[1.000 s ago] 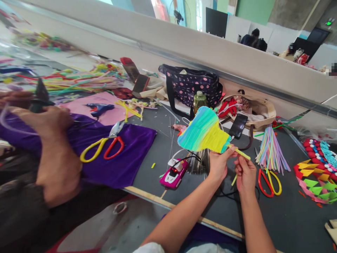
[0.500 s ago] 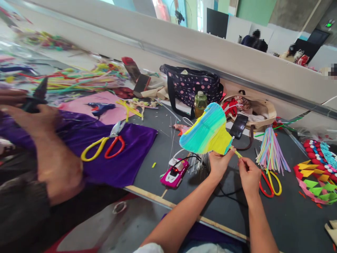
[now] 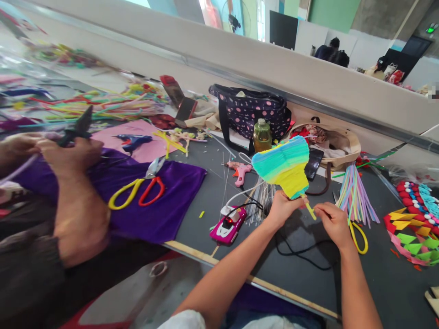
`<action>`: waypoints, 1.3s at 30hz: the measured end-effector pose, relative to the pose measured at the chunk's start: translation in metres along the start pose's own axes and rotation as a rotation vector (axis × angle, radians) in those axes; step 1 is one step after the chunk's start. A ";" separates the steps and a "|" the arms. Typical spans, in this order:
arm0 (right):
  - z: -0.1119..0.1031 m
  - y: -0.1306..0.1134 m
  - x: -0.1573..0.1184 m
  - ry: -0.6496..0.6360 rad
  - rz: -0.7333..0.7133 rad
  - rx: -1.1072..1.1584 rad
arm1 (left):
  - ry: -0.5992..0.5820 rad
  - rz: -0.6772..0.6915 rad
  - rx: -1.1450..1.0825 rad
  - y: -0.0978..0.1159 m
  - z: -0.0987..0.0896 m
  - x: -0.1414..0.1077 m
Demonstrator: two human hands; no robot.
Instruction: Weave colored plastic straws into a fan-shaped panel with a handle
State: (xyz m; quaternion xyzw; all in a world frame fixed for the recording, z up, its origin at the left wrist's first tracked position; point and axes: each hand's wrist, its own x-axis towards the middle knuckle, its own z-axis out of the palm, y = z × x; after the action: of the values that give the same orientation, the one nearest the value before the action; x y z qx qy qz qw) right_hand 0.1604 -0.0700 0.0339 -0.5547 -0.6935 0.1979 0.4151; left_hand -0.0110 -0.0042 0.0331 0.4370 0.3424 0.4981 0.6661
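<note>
A fan-shaped craft piece (image 3: pixel 283 167), blue, turquoise and yellow with a fuzzy ribbed face, stands tilted over the table. My left hand (image 3: pixel 284 209) is closed on its base, where a short yellow stem (image 3: pixel 311 210) sticks out downward. Beside that stem, my right hand (image 3: pixel 333 225) has its thumb and forefinger pinched together. Whether they touch the stem or hold something small cannot be made out. Below my left hand lie a bundle of thin clear strands (image 3: pixel 259 208) and a magenta car-shaped power strip (image 3: pixel 228 226) with a white plug in it. A pink glue gun (image 3: pixel 240 171) lies behind.
A co-worker's hands (image 3: pixel 68 153) hold dark pliers (image 3: pixel 79 128) at left. Scissors (image 3: pixel 151 176) lie on purple cloth (image 3: pixel 154 219), near a blue glue gun (image 3: pixel 133 142). A bottle (image 3: pixel 262 135), patterned bag (image 3: pixel 254 112), phone (image 3: pixel 313 163), pastel strips (image 3: pixel 355 194) and yellow-handled scissors (image 3: pixel 360 240) surround the piece.
The fan-shaped piece has turned more upright and shifted right, uncovering the pink glue gun. My right hand has moved slightly right and down, leaving the stem's end exposed. The co-worker's pliers have moved right.
</note>
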 end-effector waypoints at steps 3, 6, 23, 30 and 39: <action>0.003 0.003 0.000 0.007 0.123 0.197 | -0.046 -0.084 -0.112 0.002 -0.002 0.000; 0.011 0.006 -0.002 0.040 0.247 0.387 | -0.066 -0.150 -0.216 0.001 -0.001 -0.001; 0.036 -0.009 0.002 0.341 0.392 0.709 | 0.156 -0.079 -0.362 0.008 0.018 -0.010; 0.000 -0.010 0.001 0.144 0.021 0.131 | 0.150 0.019 -0.223 0.010 0.015 -0.012; -0.011 -0.030 -0.007 0.082 -0.167 -0.242 | 0.169 0.060 -0.154 0.007 0.014 -0.013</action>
State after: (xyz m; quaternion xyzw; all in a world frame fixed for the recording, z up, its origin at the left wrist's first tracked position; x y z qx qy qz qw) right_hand 0.1511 -0.0875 0.0599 -0.5487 -0.7385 0.0546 0.3881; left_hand -0.0045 -0.0191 0.0453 0.3511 0.3449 0.5778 0.6511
